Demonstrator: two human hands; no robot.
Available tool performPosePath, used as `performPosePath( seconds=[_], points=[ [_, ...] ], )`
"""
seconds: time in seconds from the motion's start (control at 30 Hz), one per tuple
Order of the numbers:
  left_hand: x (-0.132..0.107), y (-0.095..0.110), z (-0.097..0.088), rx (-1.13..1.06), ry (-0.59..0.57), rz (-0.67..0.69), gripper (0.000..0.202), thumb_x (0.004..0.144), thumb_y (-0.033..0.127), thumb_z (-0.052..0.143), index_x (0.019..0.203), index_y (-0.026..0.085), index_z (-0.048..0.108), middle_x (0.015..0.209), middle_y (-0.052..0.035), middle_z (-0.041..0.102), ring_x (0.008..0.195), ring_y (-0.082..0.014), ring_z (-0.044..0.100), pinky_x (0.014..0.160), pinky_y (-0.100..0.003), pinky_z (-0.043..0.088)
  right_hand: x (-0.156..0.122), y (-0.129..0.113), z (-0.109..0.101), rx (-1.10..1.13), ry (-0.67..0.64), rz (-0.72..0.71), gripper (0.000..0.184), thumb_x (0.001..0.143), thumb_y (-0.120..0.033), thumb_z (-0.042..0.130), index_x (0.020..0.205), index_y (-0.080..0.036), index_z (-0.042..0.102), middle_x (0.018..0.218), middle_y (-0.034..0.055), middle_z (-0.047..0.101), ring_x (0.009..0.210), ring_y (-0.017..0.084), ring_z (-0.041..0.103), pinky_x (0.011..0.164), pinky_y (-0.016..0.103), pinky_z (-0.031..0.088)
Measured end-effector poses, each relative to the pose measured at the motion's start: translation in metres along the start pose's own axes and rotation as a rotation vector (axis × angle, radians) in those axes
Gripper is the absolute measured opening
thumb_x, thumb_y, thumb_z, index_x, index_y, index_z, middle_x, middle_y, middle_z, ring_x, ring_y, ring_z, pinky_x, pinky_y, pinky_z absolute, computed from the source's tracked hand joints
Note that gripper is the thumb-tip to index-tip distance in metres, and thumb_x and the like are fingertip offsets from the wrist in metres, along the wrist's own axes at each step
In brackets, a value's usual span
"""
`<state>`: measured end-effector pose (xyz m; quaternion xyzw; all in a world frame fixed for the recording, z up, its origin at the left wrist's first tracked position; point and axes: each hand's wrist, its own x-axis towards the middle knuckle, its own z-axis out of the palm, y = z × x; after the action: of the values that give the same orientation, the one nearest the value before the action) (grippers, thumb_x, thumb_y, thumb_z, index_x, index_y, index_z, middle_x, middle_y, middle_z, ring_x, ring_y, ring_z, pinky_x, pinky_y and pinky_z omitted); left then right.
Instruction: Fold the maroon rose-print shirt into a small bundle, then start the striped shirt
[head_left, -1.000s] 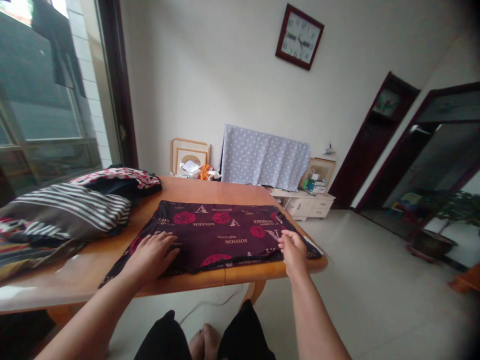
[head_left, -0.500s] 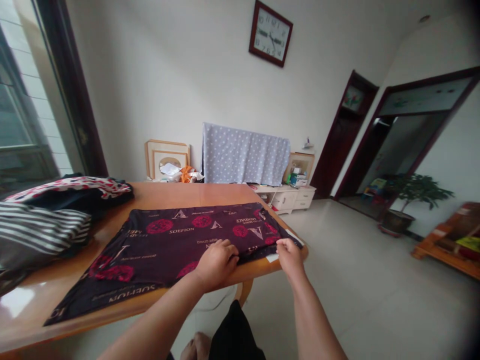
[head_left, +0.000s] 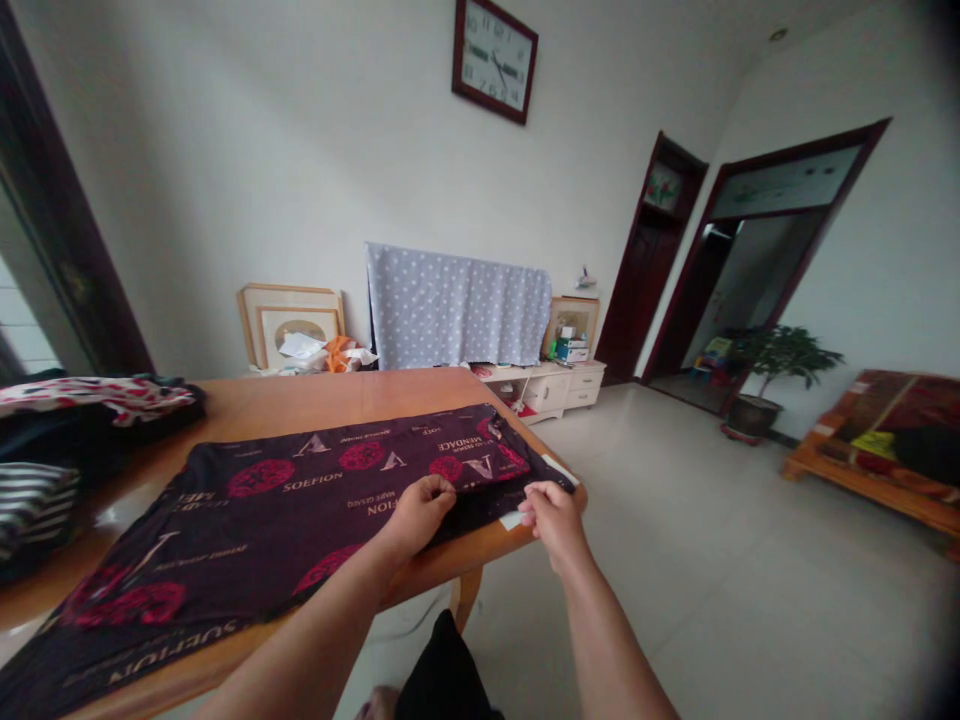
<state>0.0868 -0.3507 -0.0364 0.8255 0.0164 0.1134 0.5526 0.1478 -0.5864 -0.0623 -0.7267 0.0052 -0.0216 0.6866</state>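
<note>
A maroon printed cloth (head_left: 255, 540) with red round motifs and pale "SOEFION" lettering lies spread on the wooden tabletop (head_left: 300, 400), its lower left part running past the near edge and out of frame. Its far right part is folded over, and a darker layer shows beneath the fold near the hands. The left hand (head_left: 417, 517) rests on the cloth at that fold, its grip closed, fingers curled down on the fabric. The right hand (head_left: 550, 523) is at the cloth's right corner, just beside the left, its fingertips drawn together; whether the grip holds fabric cannot be told from this view. A white paper strip (head_left: 511, 520) pokes out under that corner. At the left end of the tabletop sit a striped garment (head_left: 37, 505) and a red-and-white patterned one (head_left: 90, 395). Beyond the tabletop, a polka-dot cloth (head_left: 457, 305) hangs by picture frames (head_left: 289, 325) and a white cabinet (head_left: 544, 390), below a wall clock (head_left: 495, 60). A potted plant (head_left: 780, 355) stands on the tiled floor (head_left: 712, 560) at the right.
</note>
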Motion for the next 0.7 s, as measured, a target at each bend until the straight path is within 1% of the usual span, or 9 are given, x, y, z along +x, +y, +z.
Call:
performPosePath(
  seconds=[0.07,0.1,0.17,0.27,0.4,0.47,0.5,0.6,0.7],
  points=[
    [0.003,-0.002,-0.001,-0.209,-0.023,-0.037,0.019,0.078,0.038,0.062,0.076,0.021,0.056,0.068,0.0039,0.052,0.064,-0.0129,0.046,0.064,-0.025,0.036,-0.003,-0.007,0.009,0.152,-0.085,0.112,0.028,0.081,-0.039,0.067,0.1,-0.019,0.059,0.084,0.0086,0.074,0.067,0.021,0.072,0.055,0.027,0.053],
    [0.003,-0.001,-0.002,-0.269,-0.037,-0.035,0.021,0.077,0.04,0.065,0.077,0.021,0.056,0.069,0.0043,0.053,0.065,-0.0123,0.046,0.065,-0.024,0.036,-0.004,-0.01,0.013,0.227,-0.128,0.159,0.028,0.082,-0.036,0.067,0.102,-0.019,0.057,0.086,0.0095,0.074,0.071,0.022,0.074,0.059,0.029,0.056],
    [0.001,0.001,-0.003,-0.306,-0.059,-0.031,0.023,0.076,0.041,0.068,0.078,0.02,0.058,0.07,0.0044,0.055,0.066,-0.0118,0.047,0.066,-0.023,0.037,-0.004,-0.016,0.021,0.38,-0.193,0.237,0.029,0.084,-0.03,0.066,0.107,-0.02,0.053,0.088,0.0105,0.074,0.079,0.025,0.076,0.07,0.035,0.06],
    [-0.005,0.006,-0.003,-0.235,-0.093,-0.034,0.025,0.075,0.044,0.068,0.078,0.02,0.062,0.069,0.0033,0.058,0.066,-0.0126,0.049,0.065,-0.024,0.038,0.004,-0.021,0.03,0.543,-0.199,0.297,0.038,0.084,-0.024,0.066,0.118,-0.022,0.05,0.091,0.0087,0.073,0.086,0.025,0.076,0.082,0.042,0.061],
    [-0.011,0.008,-0.002,-0.033,-0.186,0.025,0.025,0.076,0.045,0.068,0.077,0.021,0.07,0.077,-0.0009,0.069,0.074,-0.0169,0.058,0.07,-0.026,0.044,0.019,-0.018,0.031,0.649,-0.099,0.247,0.052,0.081,-0.02,0.068,0.128,-0.028,0.046,0.1,0.0039,0.073,0.094,0.021,0.075,0.09,0.041,0.06],
    [-0.011,0.007,-0.002,0.028,-0.218,0.06,0.025,0.079,0.045,0.067,0.079,0.021,0.073,0.082,-0.002,0.072,0.078,-0.0185,0.061,0.073,-0.027,0.046,0.026,-0.014,0.026,0.638,-0.028,0.206,0.054,0.08,-0.023,0.07,0.128,-0.027,0.047,0.099,0.0032,0.073,0.095,0.021,0.074,0.09,0.039,0.06],
    [-0.009,0.007,-0.003,0.041,-0.209,0.072,0.026,0.081,0.045,0.065,0.081,0.021,0.073,0.083,-0.0023,0.073,0.079,-0.0188,0.062,0.074,-0.028,0.047,0.029,-0.012,0.023,0.611,0.002,0.189,0.054,0.08,-0.024,0.071,0.128,-0.026,0.047,0.096,0.0034,0.073,0.094,0.021,0.074,0.088,0.038,0.061],
    [-0.003,0.005,-0.006,0.109,-0.106,0.094,0.03,0.089,0.045,0.055,0.085,0.02,0.071,0.083,-0.003,0.072,0.08,-0.0193,0.063,0.076,-0.029,0.048,0.037,-0.008,0.015,0.466,0.018,0.169,0.055,0.08,-0.029,0.072,0.129,-0.021,0.048,0.088,0.0041,0.072,0.084,0.022,0.075,0.08,0.036,0.063],
    [0.001,0.004,-0.008,0.346,-0.036,0.141,0.029,0.094,0.041,0.05,0.09,0.022,0.071,0.092,-0.0049,0.073,0.09,-0.0217,0.064,0.084,-0.033,0.047,0.046,-0.008,0.011,0.277,0.014,0.164,0.058,0.081,-0.03,0.072,0.132,-0.018,0.048,0.083,0.0032,0.07,0.071,0.02,0.075,0.066,0.029,0.062]
  ],
)
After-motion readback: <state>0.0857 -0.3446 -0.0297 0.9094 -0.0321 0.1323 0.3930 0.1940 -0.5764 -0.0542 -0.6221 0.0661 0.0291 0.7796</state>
